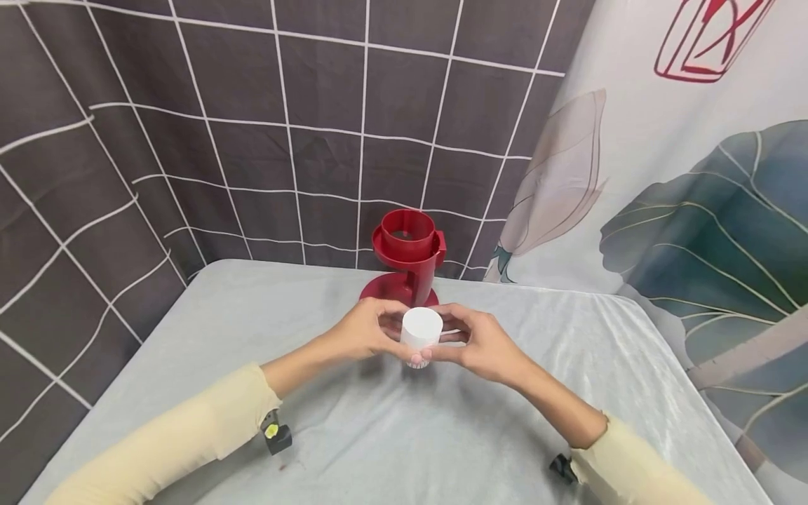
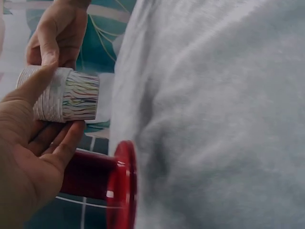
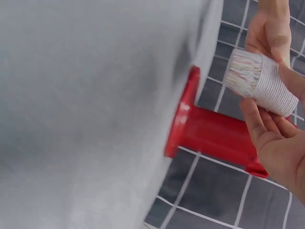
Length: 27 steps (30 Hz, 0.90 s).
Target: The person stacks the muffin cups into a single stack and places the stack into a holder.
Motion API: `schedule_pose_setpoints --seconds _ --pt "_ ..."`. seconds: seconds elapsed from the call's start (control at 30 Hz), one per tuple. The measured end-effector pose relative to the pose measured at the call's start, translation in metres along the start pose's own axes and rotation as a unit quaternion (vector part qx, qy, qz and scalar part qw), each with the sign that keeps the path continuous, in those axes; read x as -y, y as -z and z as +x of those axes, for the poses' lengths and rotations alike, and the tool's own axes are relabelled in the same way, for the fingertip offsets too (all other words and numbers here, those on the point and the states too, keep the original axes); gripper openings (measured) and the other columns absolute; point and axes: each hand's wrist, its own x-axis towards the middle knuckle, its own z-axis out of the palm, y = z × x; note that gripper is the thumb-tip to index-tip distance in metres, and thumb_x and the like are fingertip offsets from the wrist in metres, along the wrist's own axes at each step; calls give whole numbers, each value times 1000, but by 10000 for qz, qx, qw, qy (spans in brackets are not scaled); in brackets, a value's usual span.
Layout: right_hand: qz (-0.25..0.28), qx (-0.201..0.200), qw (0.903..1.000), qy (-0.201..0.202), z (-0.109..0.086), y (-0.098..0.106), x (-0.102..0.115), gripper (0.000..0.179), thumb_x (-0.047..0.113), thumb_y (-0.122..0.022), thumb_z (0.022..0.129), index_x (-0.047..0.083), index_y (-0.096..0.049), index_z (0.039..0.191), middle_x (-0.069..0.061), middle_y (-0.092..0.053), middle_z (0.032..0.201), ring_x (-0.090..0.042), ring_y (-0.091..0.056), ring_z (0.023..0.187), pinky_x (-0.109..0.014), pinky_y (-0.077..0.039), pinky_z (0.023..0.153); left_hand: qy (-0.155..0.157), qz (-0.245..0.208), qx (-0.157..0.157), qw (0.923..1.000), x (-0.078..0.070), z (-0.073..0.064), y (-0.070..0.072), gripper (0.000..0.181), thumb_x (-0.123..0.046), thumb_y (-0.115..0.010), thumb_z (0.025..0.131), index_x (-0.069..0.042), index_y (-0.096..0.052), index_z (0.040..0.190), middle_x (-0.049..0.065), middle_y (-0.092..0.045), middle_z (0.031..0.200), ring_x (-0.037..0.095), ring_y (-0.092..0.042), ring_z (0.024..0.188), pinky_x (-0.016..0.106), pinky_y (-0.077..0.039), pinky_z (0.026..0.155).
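A short stack of nested paper cups (image 1: 421, 325) is held between both hands above the table. Its upper part is white ridged rims; the lowest cup shows wavy coloured lines in the left wrist view (image 2: 81, 95). My left hand (image 1: 372, 330) grips the stack from the left, thumb on the near side and fingers behind. From the right, my right hand (image 1: 486, 344) holds it likewise, the two thumbs close together in front. Just behind stands a red stand (image 1: 407, 256) with a round base and a ring-shaped top; the hands partly hide its base.
A pale grey cloth covers the table (image 1: 303, 294). Behind it hangs a dark curtain (image 1: 328, 161) with white grid lines, and at the right a pale curtain (image 1: 631, 245) with large leaves. A small dark device (image 1: 275, 433) sits at the left sleeve.
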Motion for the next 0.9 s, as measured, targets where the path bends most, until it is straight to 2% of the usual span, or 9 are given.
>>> schedule_pose_setpoints --seconds 0.17,0.3,0.53,0.7,0.9 --pt "35 -62 9999 98 6 12 16 63 17 -95 90 8 -70 147 -12 -78 139 -29 -82 121 -34 -69 99 -69 -534 -258 9982 -16 -1 7 56 -14 -96 90 -12 -72 140 12 -78 130 23 -79 110 37 -70 95" --pt "49 -174 9997 182 12 21 29 65 19 -96 90 11 -68 148 -10 -77 140 -29 -81 122 -33 -70 96 -217 -683 -290 9970 -26 -1 15 55 -13 -92 95 -14 -67 143 13 -77 132 25 -80 114 35 -70 95" --pt "170 -235 9986 444 19 33 47 58 18 -93 94 15 -71 148 -8 -78 139 -29 -81 122 -32 -70 95 -544 -558 -379 9962 -47 1 30 51 -12 -87 97 -13 -68 144 11 -76 134 26 -80 118 36 -68 102" --pt "485 -286 9972 485 23 40 55 54 16 -91 96 15 -72 147 -7 -79 139 -26 -83 121 -34 -69 98 -648 -542 -434 9955 -65 4 38 51 -11 -89 95 -14 -70 143 10 -76 133 28 -81 117 41 -69 101" --pt "673 -436 9952 555 28 50 67 49 14 -91 96 13 -76 142 -7 -81 136 -22 -83 121 -33 -68 101 -869 -450 -468 9941 -87 10 48 50 -10 -92 91 -13 -76 138 9 -78 131 29 -80 117 39 -67 106"
